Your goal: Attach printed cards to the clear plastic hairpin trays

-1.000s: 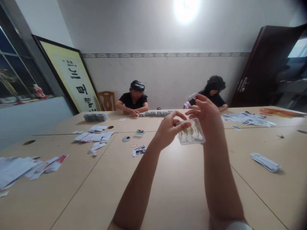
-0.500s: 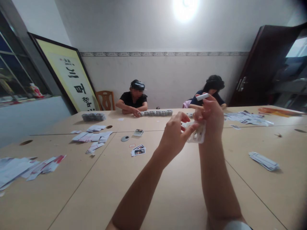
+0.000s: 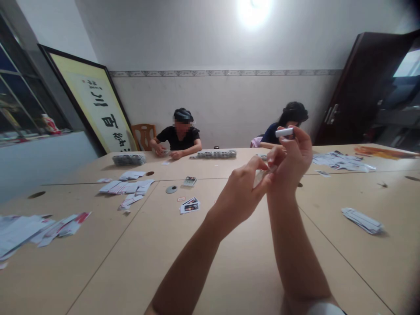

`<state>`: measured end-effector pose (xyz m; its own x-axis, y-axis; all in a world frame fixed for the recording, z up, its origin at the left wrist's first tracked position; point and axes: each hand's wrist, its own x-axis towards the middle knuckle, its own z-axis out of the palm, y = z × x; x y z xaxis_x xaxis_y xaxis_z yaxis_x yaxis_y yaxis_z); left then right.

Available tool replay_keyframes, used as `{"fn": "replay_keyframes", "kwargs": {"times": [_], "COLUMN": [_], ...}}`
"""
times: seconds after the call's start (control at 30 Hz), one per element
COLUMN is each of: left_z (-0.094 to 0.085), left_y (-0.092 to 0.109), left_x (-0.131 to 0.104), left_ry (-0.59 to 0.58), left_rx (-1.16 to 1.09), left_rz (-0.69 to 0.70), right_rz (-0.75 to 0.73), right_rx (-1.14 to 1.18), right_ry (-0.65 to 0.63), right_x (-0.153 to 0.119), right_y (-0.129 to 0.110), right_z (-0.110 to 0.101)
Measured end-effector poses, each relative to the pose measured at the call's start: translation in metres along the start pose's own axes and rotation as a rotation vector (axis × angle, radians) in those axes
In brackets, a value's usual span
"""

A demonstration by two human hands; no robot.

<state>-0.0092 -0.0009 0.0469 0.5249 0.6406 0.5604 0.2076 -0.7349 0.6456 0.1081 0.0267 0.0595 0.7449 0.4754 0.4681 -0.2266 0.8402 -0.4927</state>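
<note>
In front of me, above the table, my right hand [image 3: 290, 159] is raised with its fingers curled. A short white tube [image 3: 285, 132] is pinched at its fingertips. My left hand [image 3: 241, 186] meets the lower fingers of the right, thumb and fingers closing together on a pale, clear plastic case [image 3: 260, 175]. Only a sliver of that case shows between the hands; the rest is hidden. On the table to the left of my hands lie printed cards [image 3: 190, 206] and a small flat case [image 3: 189, 181].
White papers [image 3: 126, 187] are spread on the left, with more papers [image 3: 343, 162] at the far right. A folded bundle [image 3: 362, 220] lies at right. Stacked cases [image 3: 216, 154] line the far side, where two people sit.
The clear case has turned and dropped mostly out of sight between my hands. My right hand has shifted slightly right with the tube. The person across on the left has drawn their hands back leftward.
</note>
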Motion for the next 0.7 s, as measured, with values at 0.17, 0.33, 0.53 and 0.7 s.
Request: {"fn": "replay_keyframes", "kwargs": {"times": [0.17, 0.33, 0.53, 0.7], "left_z": [-0.001, -0.009, -0.014, -0.007], "left_y": [0.004, -0.003, -0.012, -0.011], "left_x": [-0.002, 0.004, 0.008, 0.009], "left_ry": [0.064, 0.145, 0.269, 0.384], "left_rx": [0.160, 0.137, 0.028, 0.091], "left_rz": [0.084, 0.093, 0.150, 0.303], "right_rz": [-0.006, -0.011, -0.130, -0.073], "right_rx": [-0.004, -0.037, -0.103, -0.016], "right_ry": [0.050, 0.038, 0.027, 0.005], "right_x": [-0.002, -0.002, -0.007, -0.015], "right_y": [0.001, 0.012, 0.026, 0.028], "right_z": [0.004, 0.005, 0.007, 0.014]}}
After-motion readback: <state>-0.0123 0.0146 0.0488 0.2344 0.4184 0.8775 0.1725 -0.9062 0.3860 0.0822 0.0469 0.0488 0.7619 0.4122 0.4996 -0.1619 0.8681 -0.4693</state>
